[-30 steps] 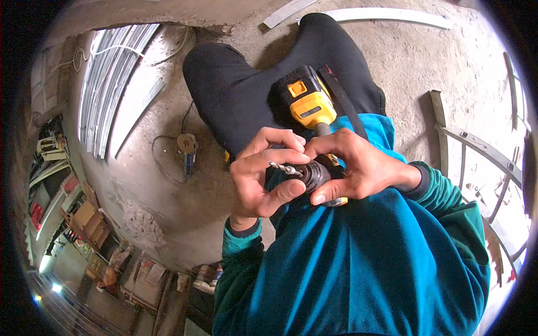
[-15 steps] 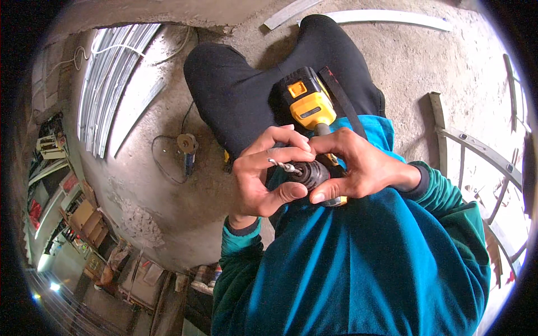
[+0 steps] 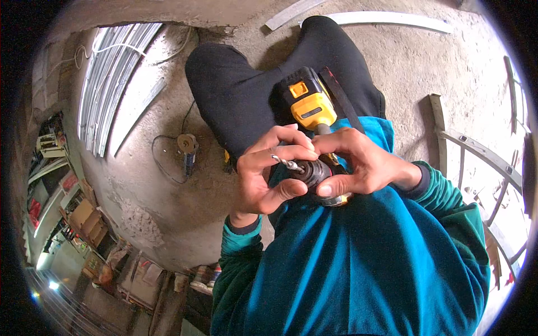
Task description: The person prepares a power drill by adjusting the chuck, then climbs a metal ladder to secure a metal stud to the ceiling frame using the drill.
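Observation:
A yellow and black cordless drill point(image 3: 312, 111) rests in my lap, its battery end toward my knees and its chuck point(image 3: 315, 173) turned up toward me. A silver twist drill bit point(image 3: 287, 163) sticks out of the chuck, pointing up and left. Curled around the chuck's left side is my left hand point(image 3: 263, 176), its fingertips on the far side and its thumb beside the near side. My right hand point(image 3: 364, 165) grips the chuck from the right, thumb on the near side, forefinger on the far side. The drill's trigger area is mostly hidden behind my hands.
On the floor to the left lies an angle grinder point(image 3: 188, 150) with its cord. Beyond it is a bundle of metal profiles point(image 3: 115, 84). A metal frame point(image 3: 479, 147) lies at the right, and metal strips point(image 3: 386, 18) at the far side. Cluttered shelves point(image 3: 87, 218) stand lower left.
Both hands have shifted slightly to the right around the chuck. My right thumb has moved up and right along it, and the bit has tilted a little. The drill stays in my lap.

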Tool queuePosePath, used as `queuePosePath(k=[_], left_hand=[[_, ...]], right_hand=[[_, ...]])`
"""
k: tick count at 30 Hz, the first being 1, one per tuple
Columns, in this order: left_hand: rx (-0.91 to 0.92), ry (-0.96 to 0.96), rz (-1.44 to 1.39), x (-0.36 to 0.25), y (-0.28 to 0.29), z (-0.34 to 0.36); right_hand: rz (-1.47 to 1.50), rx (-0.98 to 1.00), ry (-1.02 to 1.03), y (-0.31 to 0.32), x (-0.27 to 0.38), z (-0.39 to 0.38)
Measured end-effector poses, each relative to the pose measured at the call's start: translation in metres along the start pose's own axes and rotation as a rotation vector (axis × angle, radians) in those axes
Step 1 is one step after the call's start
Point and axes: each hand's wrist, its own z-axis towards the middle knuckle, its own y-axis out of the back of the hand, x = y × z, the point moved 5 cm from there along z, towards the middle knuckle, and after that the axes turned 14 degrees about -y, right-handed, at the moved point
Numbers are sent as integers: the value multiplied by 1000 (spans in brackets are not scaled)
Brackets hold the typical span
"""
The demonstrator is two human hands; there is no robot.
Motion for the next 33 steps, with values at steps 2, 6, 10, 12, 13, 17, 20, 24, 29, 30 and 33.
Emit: queuePosePath(k=[2, 6, 10, 12, 13, 17, 20, 24, 29, 30, 33], left_hand=[[-24, 2, -23, 1, -2, -2], [-46, 13, -115, 2, -9, -10], [-68, 64, -143, 0, -10, -15], [-72, 62, -153, 0, -11, -18], [-92, 74, -144, 0, -12, -19], [-141, 81, -146, 0, -13, -22], [-123, 54, -76, 0, -13, -24], [-49, -17, -2, 1, -8, -17], [124, -34, -195, 6, -12, -7], [141, -39, -288, 8, -12, -5], [202, -47, -375, 16, -19, -2]], right_hand=[[9, 79, -94, -1, 1, 1], [-77, -5, 39, -2, 6, -3], [-158, -36, 74, -6, 15, -7], [-213, -63, 40, -8, 18, -9], [-246, -81, 25, -10, 21, -10], [-403, -235, 88, -18, 21, -18], [-372, -275, 51, -21, 18, -20], [-273, -61, -3, -7, 14, -10], [-126, 135, -48, -6, 10, -6], [-129, 139, -81, -6, 8, -4], [-121, 148, -113, -2, 4, -4]])
